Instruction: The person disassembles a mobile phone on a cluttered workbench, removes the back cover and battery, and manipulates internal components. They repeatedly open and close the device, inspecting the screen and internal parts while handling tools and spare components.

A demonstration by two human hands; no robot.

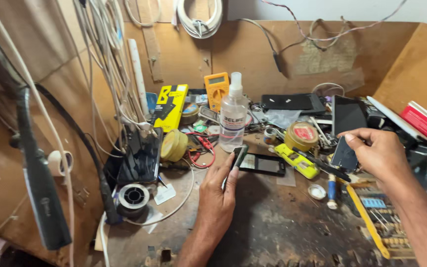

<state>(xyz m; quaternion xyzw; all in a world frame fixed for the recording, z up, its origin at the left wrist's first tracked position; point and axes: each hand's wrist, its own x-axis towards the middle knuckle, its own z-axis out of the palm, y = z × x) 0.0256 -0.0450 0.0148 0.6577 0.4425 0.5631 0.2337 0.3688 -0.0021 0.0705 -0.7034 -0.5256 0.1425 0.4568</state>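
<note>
Two dark phones (239, 157), one per hand (219, 193).

Bare counter (282, 222) between your forearms gives you room. Ahead you're blocked: spray bottle (233, 118), round tin (301, 136), yellow tool (297, 160). Cables (109, 74) crowd left side.

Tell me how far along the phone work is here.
Early to middle, it seems. Done: a phone lies flat on the bench, its dark face up. In hand: the left hand holds a slim dark part on edge beside that phone, and the right hand grips a dark panel. Left: the pieces remain apart, nothing joined.
</note>
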